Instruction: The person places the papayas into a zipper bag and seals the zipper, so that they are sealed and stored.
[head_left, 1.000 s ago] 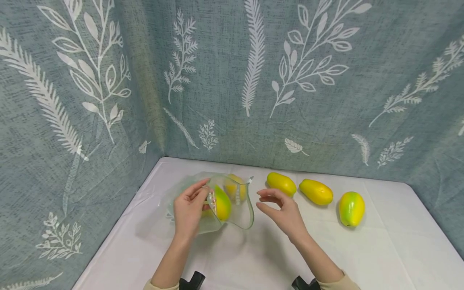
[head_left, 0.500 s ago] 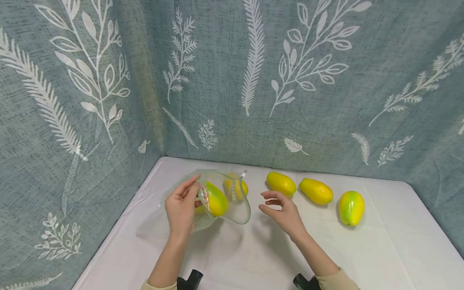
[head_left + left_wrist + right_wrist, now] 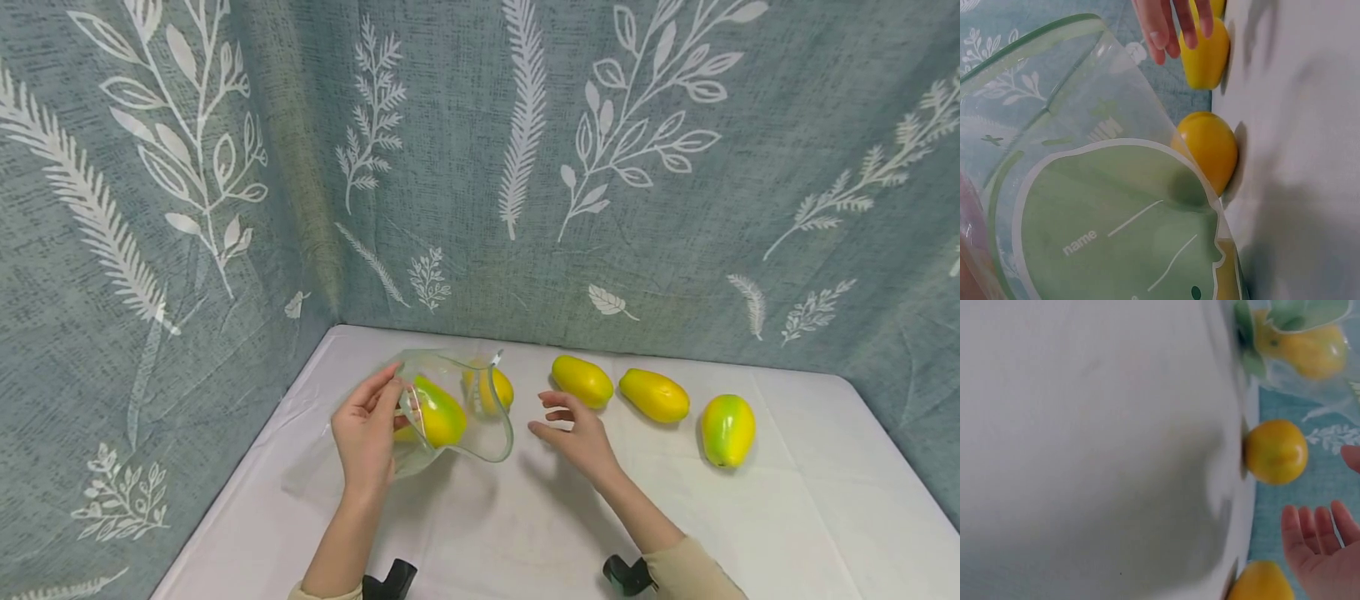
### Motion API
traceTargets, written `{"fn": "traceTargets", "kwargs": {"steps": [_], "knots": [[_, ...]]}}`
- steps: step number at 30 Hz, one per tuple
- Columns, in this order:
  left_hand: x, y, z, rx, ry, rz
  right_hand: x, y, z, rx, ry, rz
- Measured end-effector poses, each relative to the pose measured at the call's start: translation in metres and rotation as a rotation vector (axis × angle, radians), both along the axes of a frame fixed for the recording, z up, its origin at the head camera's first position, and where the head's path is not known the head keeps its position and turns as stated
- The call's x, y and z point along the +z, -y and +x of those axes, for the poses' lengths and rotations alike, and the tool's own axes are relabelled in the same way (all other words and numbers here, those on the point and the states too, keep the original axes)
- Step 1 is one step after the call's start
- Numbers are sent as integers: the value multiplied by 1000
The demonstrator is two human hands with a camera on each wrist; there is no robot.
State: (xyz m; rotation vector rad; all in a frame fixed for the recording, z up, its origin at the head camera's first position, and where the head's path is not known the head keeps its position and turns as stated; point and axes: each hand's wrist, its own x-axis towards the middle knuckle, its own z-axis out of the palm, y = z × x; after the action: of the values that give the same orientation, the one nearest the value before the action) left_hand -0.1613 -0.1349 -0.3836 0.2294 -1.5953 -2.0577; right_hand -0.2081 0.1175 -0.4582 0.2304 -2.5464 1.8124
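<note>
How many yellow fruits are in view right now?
5 at least: one fruit inside the bag, a second fruit partly behind it, three more fruits farther right. Another may be partly hidden in the bag.

A white cloth-covered table (image 3: 795,517) carries everything. On it lies a green-streaked papaya (image 3: 727,431). Left of that papaya and slightly farther back sits a yellow papaya (image 3: 654,397); farther left of it, a second yellow papaya (image 3: 582,382); farthest left, a third one (image 3: 504,390), partly behind a clear bag (image 3: 483,435) whose contact with the cloth is unclear.
</note>
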Motion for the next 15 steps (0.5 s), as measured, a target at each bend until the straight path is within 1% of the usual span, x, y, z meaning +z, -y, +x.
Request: {"fn": "traceTargets", "kwargs": {"steps": [5,10,15], "knots": [[-1,0,1,6,-4,9,-5,4,-9,18,-10,-3],[-2,1,2,7,0,16,-10,9,-20,31,3,31],[-2,1,4,18,7,20,-15,15,-30,73,-1,53]]}}
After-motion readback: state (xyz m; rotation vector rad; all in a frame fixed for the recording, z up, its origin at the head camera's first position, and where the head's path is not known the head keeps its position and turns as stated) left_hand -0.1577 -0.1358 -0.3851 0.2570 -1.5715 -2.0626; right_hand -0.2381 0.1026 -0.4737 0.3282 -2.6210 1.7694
